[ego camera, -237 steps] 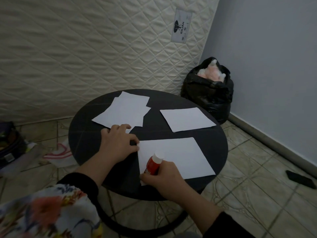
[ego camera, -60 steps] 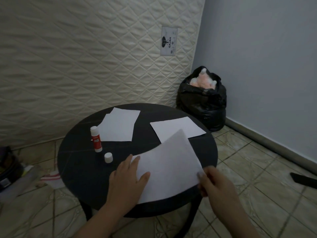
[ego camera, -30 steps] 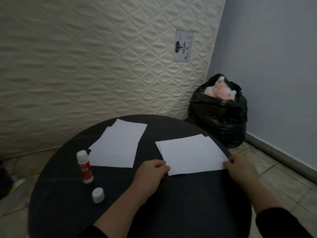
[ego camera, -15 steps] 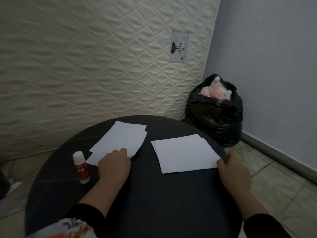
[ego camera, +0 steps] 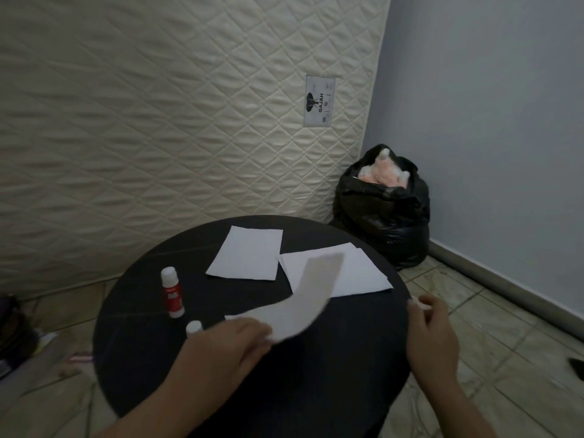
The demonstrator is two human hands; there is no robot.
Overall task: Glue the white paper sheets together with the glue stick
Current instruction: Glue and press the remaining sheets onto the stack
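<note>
Now the left hand (ego camera: 234,339), grip pinched on a sheet (ego camera: 303,298) just lifted from the far stack (ego camera: 246,257), brings it near. Right hand (ego camera: 429,330) empty, fingers loosely curled. Glue stick (ego camera: 172,292) stands uncapped, left on the counter (ego camera: 347,358): gluing comes next.
</note>
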